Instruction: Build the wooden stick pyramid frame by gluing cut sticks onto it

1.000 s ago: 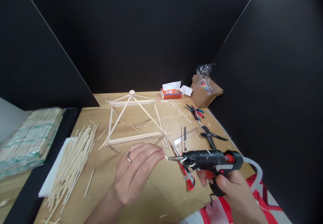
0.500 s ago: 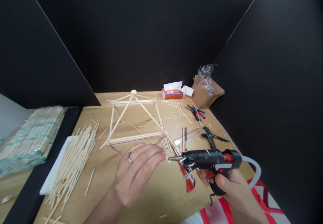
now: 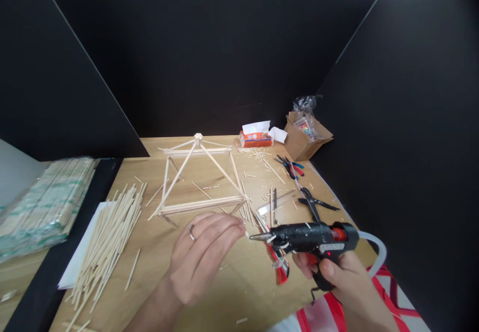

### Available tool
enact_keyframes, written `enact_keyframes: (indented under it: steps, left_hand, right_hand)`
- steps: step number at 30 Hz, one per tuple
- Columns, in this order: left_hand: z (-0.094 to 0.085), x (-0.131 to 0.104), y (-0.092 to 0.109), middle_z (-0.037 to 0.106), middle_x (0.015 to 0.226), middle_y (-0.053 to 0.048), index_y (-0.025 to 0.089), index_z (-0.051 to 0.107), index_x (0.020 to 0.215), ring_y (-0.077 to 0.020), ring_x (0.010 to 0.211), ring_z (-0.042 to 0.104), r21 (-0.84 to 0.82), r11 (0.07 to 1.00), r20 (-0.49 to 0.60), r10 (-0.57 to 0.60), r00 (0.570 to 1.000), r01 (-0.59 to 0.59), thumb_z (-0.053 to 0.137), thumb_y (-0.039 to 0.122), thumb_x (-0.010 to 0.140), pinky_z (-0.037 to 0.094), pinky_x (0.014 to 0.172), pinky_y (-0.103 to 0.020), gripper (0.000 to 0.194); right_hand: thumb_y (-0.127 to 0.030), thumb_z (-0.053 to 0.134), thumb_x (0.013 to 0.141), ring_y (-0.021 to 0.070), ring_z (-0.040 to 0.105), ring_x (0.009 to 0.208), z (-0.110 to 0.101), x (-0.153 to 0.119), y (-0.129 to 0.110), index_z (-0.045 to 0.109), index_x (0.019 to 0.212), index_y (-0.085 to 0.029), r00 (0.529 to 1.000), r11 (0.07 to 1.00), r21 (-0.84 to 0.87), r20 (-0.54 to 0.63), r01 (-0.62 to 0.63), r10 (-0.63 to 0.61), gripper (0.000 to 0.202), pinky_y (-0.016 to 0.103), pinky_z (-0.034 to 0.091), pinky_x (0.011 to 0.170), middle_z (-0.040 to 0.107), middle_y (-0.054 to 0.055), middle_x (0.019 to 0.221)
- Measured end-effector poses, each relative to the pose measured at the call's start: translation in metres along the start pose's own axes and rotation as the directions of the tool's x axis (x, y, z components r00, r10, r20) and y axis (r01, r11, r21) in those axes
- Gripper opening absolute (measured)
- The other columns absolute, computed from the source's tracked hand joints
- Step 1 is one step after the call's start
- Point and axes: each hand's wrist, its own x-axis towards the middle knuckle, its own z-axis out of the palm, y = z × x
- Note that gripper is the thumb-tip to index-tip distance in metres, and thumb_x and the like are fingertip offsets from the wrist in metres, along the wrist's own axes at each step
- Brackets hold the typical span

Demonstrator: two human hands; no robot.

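Note:
My right hand is wrapped round the handle of a black glue gun, with its red light lit and a pale glue stick curving out of the back. The metal nozzle points left, right at the fingertips of my left hand. Those fingers are pinched together on a short wooden stick piece; only its tip shows, touching or very close to the nozzle. Behind my left hand stands a wooden stick frame, with slanted sticks meeting at a knot on top.
Many loose sticks lie on white paper at left, beside bagged sticks. To the right are pliers, black cutters, a ruler and a red-handled tool. A tissue pack and cardboard box stand at the back.
Hardly anything differs. The tip of the stick piece at the nozzle has shifted very slightly; both hands and the glue gun keep their places.

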Motion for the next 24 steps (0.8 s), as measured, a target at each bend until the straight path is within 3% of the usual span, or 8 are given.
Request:
enact_keyframes:
  steps: [24]
  left_hand:
    - [-0.0008, 0.0030, 0.0013, 0.070, 0.100, -0.010, 0.013, 0.062, 0.111, -0.0183, 0.103, 0.061, -0.009, 1.000, 0.011, -0.003, 1.000, 0.003, 0.042, 0.008, 0.093, 0.045, 0.089, -0.033, 0.028]
  right_hand:
    - [-0.065, 0.060, 0.074, 0.0166, 0.049, 0.061, 0.0023, 0.0051, -0.0044, 0.062, 0.069, -0.017, 1.000, 1.000, 0.001, 0.026, 0.000, 0.000, 0.048, 0.029, 0.038, 0.057, 0.055, 0.004, 0.064]
